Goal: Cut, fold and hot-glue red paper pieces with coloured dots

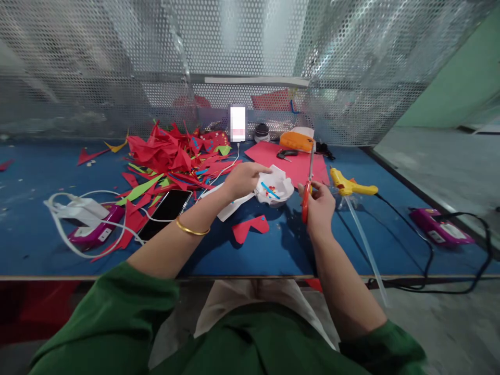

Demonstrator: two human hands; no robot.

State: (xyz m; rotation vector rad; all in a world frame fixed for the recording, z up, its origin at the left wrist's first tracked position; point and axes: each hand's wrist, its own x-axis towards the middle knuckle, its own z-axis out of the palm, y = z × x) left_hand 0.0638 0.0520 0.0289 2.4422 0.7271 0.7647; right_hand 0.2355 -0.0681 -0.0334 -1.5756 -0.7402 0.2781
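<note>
My left hand (245, 179) grips the near-left edge of a crumpled white paper bowl (287, 190), its index finger lying over the rim. Inside the bowl are a thin blue strip (270, 190) and small red and yellow bits. In my right hand (321, 205) is a pair of scissors (306, 204) with red handles, the blades pointing up and away from me. Whether the blades are apart is hard to make out. A red paper piece (250, 228) with a small blue spot lies on the blue table just in front of the bowl. White paper strips (236, 207) lie under my left wrist.
A heap of red paper scraps (167, 151) spreads at the back left. Nearby are a black phone (166, 211) and a white charger (88, 211) with looping cable. At right stand a yellow glue gun (347, 185) and a purple power strip (441, 227). A perforated metal screen (250, 52) rises behind.
</note>
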